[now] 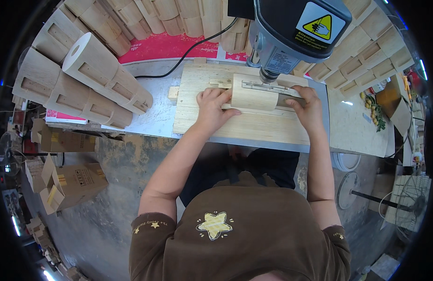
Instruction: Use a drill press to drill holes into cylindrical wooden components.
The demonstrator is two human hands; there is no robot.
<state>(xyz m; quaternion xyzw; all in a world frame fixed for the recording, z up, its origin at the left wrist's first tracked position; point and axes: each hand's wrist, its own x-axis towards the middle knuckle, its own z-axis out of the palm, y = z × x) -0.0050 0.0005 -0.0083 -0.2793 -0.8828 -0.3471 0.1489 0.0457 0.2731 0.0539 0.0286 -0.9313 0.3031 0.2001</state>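
A short pale wooden cylinder [254, 97] lies on its side on a wooden board [258, 129], below the chuck [268, 75] of a bench drill press. Along its top runs a narrow metal strip [267, 86] with slots or holes. My left hand [212, 108] is closed against the cylinder's left end, thumb toward me and fingers on the far side. At the right end, my right hand [311, 107] closes around the cylinder, beside a flat grey metal-looking surface [286, 100]. How much of the strip its fingers touch is hidden.
The drill press head [291, 28] overhangs the work. Two stacks of recessed wooden cylinders [104, 72] lean at left, with more behind and at right [366, 56]. A black cable [183, 56] crosses the bench. Cardboard boxes [76, 185] and a fan [403, 206] stand around.
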